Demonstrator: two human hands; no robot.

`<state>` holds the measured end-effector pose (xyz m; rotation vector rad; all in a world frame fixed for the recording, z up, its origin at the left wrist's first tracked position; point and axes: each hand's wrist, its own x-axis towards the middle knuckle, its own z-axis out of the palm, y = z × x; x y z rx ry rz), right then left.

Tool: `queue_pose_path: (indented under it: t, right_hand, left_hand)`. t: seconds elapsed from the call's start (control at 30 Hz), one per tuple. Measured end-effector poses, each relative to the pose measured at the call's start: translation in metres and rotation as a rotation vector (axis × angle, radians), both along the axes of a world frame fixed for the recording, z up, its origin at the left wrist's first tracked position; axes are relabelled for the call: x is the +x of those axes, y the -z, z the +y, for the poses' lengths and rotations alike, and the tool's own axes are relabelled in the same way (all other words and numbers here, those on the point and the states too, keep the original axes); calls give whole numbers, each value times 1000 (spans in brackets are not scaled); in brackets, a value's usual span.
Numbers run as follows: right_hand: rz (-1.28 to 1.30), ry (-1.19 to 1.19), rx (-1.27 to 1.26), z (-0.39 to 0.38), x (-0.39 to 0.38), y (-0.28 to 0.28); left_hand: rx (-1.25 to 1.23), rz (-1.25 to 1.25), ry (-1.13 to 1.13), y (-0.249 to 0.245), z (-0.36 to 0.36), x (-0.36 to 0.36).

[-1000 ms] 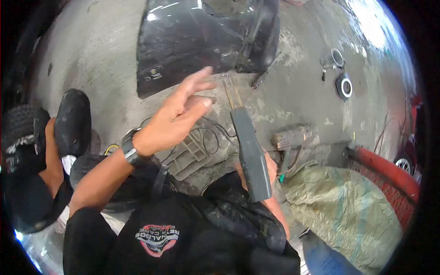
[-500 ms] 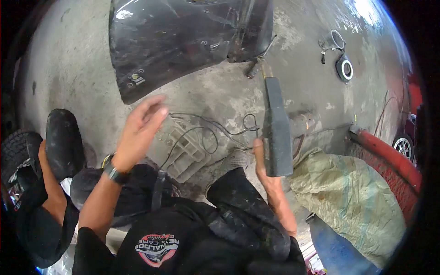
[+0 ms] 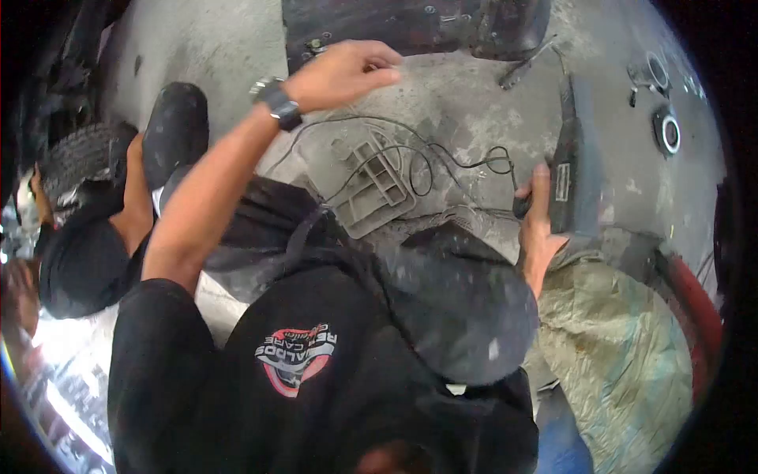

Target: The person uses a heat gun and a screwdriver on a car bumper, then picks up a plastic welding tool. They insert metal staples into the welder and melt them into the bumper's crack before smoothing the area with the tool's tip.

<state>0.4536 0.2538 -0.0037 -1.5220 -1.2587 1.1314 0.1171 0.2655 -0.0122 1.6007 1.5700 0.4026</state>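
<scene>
My right hand (image 3: 539, 209) is closed round the grip of a dark grey, boxy corded power tool (image 3: 575, 158). Its narrow end points away from me, toward a thin metal rod; I cannot make out its exact kind. My left hand (image 3: 341, 75), with a watch on the wrist, is raised over the floor with bent fingers apart and nothing in them. Beyond it lies a dark, scuffed car body panel (image 3: 379, 28), partly cut off by the top edge. A black cord (image 3: 379, 122) loops across the floor between my hands.
A grey ribbed plastic piece (image 3: 359, 217) lies before my knees. At right are ring-shaped parts (image 3: 669, 133), a crumpled woven sack (image 3: 624, 340) and a red bar (image 3: 695, 304). Another person (image 3: 87, 253) crouches at left by a tyre (image 3: 83, 158).
My left hand has swung forward and right toward the panel. The tool in my right hand has turned, now showing its side label. The view has shifted, with the panel higher in the picture.
</scene>
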Motion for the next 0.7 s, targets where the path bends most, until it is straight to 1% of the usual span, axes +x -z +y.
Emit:
queue_pose_path:
  t: [0.03, 0.1, 0.13, 0.2, 0.23, 0.27, 0.3, 0.33, 0.43, 0.53, 0.57, 0.63, 0.7]
  right_hand:
    - [55, 9, 7, 8, 1, -3]
    - [14, -59, -67, 20, 10, -10]
    - [-11, -86, -95, 26, 14, -13]
    - [-13, -103, -61, 32, 15, -23]
    - [-12, -115, -41, 35, 13, -27]
    - [-8, -122, -29, 37, 16, -15]
    - [-1, -137, -25, 38, 14, -15]
    - [2, -147, -17, 40, 13, -16]
    - [22, -128, -34, 41, 2, -26]
    - [34, -130, -39, 40, -1, -20]
    - [38, -145, -28, 40, -3, -15]
    - [-34, -168, -41, 38, -5, -12]
    - [-136, -213, -59, 36, -5, -9]
  left_hand:
    - [-17, 53, -5, -17, -6, -12]
    - [-3, 101, -145, -54, -18, -20]
    - [-15, 119, -162, -71, -19, -19]
    - [-31, 146, -202, -102, -22, -10]
    - [-26, 160, -174, -115, -23, -2]
    - [-23, 172, -148, -125, -23, 9]
    - [-23, 181, -120, -132, -26, 22]
    - [-9, 177, -76, -133, -25, 34]
    - [77, 240, 225, -109, -26, 55]
    - [13, 142, 402, -86, -31, 72]
    - [16, 111, 424, -79, -36, 76]
    - [4, 87, 500, -71, -41, 81]
    - [-116, -27, 501, -71, -41, 82]
